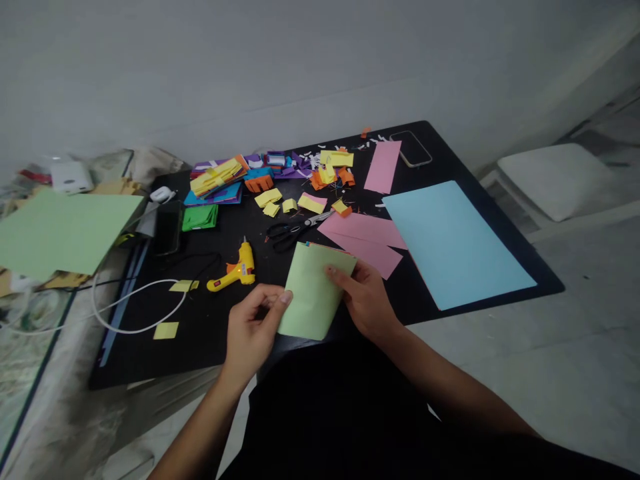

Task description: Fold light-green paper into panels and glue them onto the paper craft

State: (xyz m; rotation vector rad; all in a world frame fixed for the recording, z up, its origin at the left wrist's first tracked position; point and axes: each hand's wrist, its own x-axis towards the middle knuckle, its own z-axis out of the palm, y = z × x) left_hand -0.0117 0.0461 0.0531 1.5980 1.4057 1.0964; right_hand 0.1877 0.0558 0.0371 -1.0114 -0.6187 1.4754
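Between my two hands is a light green sheet of paper, held up over the near edge of the black table. My left hand pinches its left edge between thumb and fingers. On the right side, my right hand grips it with the thumb on top and the fingers behind. A sliver of blue and orange shows along the sheet's top edge. Just beyond the sheet lie black-handled scissors and pink paper strips. A yellow glue gun rests on the table to the left of the sheet.
Large light blue sheets cover the table's right side. Folded coloured papers and scraps lie along the back. A white cable loops at left, near a dark phone and a big green sheet. A white stool stands right.
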